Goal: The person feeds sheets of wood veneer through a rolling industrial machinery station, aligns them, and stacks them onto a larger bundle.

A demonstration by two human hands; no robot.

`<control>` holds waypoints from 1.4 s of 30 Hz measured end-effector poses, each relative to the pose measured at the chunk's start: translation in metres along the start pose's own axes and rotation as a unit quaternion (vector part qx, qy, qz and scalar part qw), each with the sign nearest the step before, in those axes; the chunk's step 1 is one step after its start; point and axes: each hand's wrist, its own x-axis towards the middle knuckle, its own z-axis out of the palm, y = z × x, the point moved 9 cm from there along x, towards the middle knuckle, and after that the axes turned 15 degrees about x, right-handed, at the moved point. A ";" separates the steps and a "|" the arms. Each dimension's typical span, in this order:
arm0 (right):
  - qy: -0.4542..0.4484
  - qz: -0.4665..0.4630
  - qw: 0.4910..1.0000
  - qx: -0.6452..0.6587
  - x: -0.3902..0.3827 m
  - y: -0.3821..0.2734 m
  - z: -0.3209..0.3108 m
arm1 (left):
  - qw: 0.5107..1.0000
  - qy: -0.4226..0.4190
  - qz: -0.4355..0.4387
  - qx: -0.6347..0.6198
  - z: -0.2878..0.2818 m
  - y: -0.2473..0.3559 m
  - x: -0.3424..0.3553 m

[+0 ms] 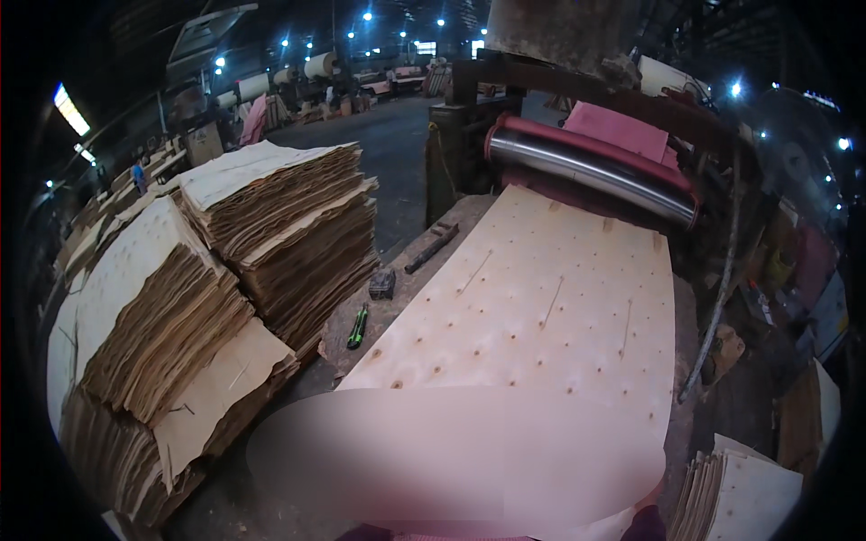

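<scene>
A long pale wood veneer sheet [541, 307], dotted with small brown knots and a few thin splits, lies on the worktable in front of me. Its far end reaches the shiny metal roller [586, 171] of a machine with pink-stained roller ends. At the sheet's near right edge, a small part of my right hand [651, 499] shows beside a dark sleeve; its fingers are hidden by a blurred patch. My left hand cannot be seen; only a bit of dark sleeve shows at the lower edge. The blur also covers the near part of the sheet.
Tall stacks of rough veneer [298, 207] stand to the left. On the table's left side lie a green-and-black utility knife [358, 326] and a small dark block [382, 284]. A smaller veneer pile [749, 496] is at the lower right, near a leaning rod [719, 307].
</scene>
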 end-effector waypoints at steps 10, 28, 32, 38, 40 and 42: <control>0.071 0.030 0.986 -0.146 -0.015 -0.025 -0.014 | 0.994 0.087 -0.014 0.069 0.002 0.010 0.001; 0.051 -0.005 0.997 -0.059 -0.002 0.002 -0.009 | 0.984 -0.125 -0.062 0.114 0.015 -0.013 0.024; 0.043 0.004 0.996 -0.076 -0.004 -0.011 -0.005 | 0.975 -0.114 -0.038 0.189 -0.001 -0.009 0.028; 0.031 0.001 0.998 -0.055 -0.008 -0.018 -0.002 | 0.731 -0.019 0.098 0.676 -0.065 0.035 0.005; 0.063 -0.031 0.997 -0.039 0.000 -0.002 -0.008 | 0.868 0.029 -0.041 0.495 -0.125 0.039 -0.018; 0.039 -0.029 0.999 -0.019 0.003 0.005 -0.002 | 0.977 -0.003 -0.062 0.204 -0.176 0.052 -0.049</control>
